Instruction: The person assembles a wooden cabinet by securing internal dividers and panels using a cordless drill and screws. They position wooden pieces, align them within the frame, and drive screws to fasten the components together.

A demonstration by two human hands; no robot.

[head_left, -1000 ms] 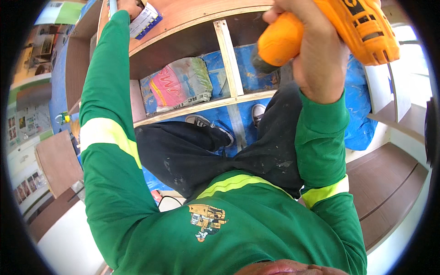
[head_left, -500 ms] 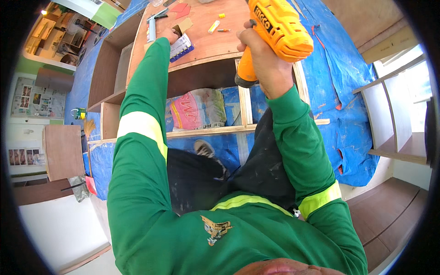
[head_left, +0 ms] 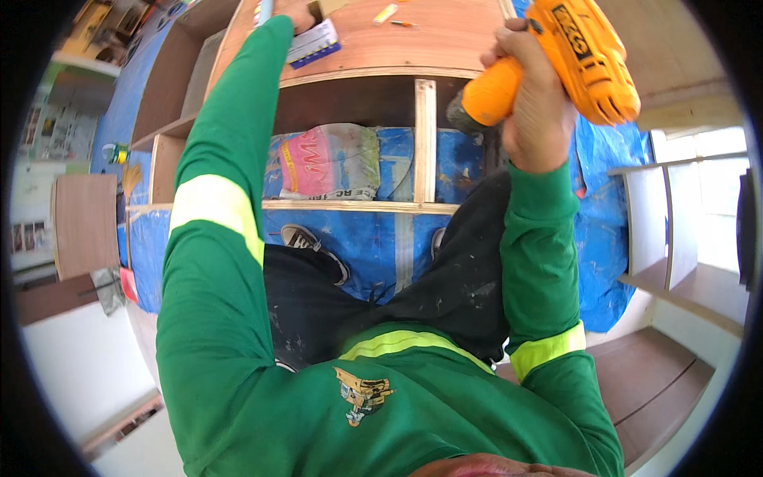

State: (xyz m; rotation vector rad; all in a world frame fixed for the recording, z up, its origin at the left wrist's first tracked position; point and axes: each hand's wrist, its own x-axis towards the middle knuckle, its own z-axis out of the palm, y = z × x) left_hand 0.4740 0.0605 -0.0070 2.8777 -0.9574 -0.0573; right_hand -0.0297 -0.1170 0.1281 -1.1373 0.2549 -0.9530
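Note:
An orange power drill point(head_left: 592, 67) is in my right hand point(head_left: 539, 107), its fingers wrapped round the grip. The drill's dark chuck points down and left, above the opening of the wooden frame. My left hand point(head_left: 297, 14) is at the top edge of the view, beside a small cardboard box point(head_left: 315, 46) with a white and blue side. The box's flap stands up. My sleeve and the picture's edge hide most of the left fingers, so their grip does not show. Both hands are over the reddish plywood panel point(head_left: 358, 54).
A small yellow-and-white tube point(head_left: 385, 13) and a thin orange item point(head_left: 404, 24) lie on the panel. Below, a pink-and-white sack point(head_left: 322, 163) sits on blue tarp point(head_left: 366, 238) behind a wooden rail point(head_left: 358, 207). A wooden post point(head_left: 425, 143) crosses the opening. Shelving point(head_left: 683, 199) stands right.
My view has tipped down, so the panel and box sit higher in it. The drill and my right hand appear further right. My left hand stays by the box.

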